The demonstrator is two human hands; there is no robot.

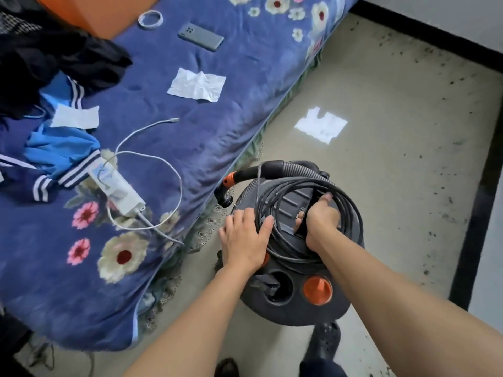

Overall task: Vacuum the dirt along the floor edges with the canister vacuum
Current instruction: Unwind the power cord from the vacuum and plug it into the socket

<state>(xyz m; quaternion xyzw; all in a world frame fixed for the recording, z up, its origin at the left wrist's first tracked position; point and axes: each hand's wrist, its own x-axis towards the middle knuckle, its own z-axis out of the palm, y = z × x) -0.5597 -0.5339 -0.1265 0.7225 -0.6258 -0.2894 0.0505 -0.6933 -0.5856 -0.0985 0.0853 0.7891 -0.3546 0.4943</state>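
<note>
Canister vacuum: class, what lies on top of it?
A coiled black cable and grey hose; left hand rests there; right hand grips the handle, mostly covering it.

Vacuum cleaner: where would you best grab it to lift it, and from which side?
The handle across its top, from straight above, as the right hand grips it. It is a raised bar that fingers can wrap round; the drum is too wide and round.

There is one black-and-orange canister vacuum, one coiled black cable, two bare hands, three flat white paper sheets, one grey rectangular phone, one white power strip, one thin white charging cable and one white ring, with one blue floral bed.
</note>
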